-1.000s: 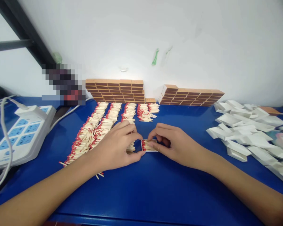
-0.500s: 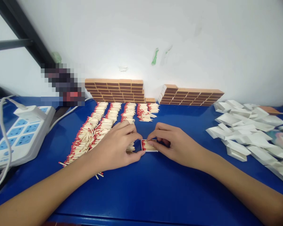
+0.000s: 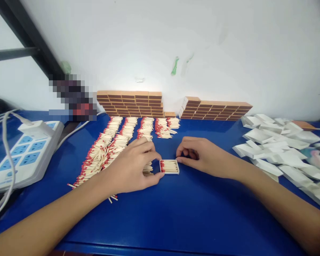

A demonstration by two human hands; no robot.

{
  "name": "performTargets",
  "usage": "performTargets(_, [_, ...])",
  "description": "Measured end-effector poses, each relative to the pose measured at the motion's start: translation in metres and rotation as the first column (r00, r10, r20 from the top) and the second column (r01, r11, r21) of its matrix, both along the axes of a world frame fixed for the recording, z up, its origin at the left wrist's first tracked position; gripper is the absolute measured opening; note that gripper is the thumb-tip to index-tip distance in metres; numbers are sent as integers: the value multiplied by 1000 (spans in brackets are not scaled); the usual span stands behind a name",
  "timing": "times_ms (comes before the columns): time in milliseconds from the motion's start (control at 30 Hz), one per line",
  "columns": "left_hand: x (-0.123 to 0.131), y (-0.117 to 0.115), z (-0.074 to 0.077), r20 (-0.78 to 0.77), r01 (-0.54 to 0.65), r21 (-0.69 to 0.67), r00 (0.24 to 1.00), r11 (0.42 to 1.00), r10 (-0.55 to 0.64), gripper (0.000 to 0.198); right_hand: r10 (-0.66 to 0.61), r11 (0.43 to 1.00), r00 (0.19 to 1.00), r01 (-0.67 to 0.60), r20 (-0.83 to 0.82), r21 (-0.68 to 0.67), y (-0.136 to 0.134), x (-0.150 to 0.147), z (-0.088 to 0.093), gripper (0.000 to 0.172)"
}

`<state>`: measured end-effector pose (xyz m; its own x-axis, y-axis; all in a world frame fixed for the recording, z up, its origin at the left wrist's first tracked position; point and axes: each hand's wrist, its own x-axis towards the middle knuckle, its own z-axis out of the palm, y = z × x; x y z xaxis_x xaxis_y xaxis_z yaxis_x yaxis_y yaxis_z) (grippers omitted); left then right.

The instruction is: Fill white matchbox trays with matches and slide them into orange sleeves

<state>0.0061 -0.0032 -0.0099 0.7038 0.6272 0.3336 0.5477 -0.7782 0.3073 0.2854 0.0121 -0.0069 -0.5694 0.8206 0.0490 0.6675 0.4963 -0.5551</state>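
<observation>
In the head view, a glossy blue tabletop (image 3: 181,217) is backed by a pale wall (image 3: 138,42), on which a green mark (image 3: 175,66) can be seen. At the wall's foot two stacks of brown-sided boxes (image 3: 129,104) are ranged, with a gap between them. In front of the left stack, rows of red-tipped matches (image 3: 96,154) are spread. At the right a heap of white trays (image 3: 277,145) is piled; at the left a white power strip (image 3: 29,156) is crossed by a cable, below a dark frame (image 3: 26,33).

Near the table's middle, a small tray (image 3: 170,173) is set down, filled with matches. Its left end is pinched between thumb and finger of the left hand (image 3: 135,165). The right hand (image 3: 202,156) is held curled at the far right corner; whether anything is gripped there cannot be told.
</observation>
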Motion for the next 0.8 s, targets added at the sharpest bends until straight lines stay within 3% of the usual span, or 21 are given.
performTargets(167, [1, -1, 0, -5, 7, 7, 1000, 1000, -7, 25, -9, 1000, 999, 10, 43, -21, 1, 0, -2, 22])
performTargets(467, [-2, 0, -2, -3, 1, 4, 1000, 1000, -1, 27, -37, 999, 998, 37, 41, 2, 1, 0, -3, 17])
performTargets(800, [-1, 0, -1, 2, -2, 2, 1000, 1000, 2, 25, 28, 1000, 996, -28, 81, -1, -3, 2, -1, 20])
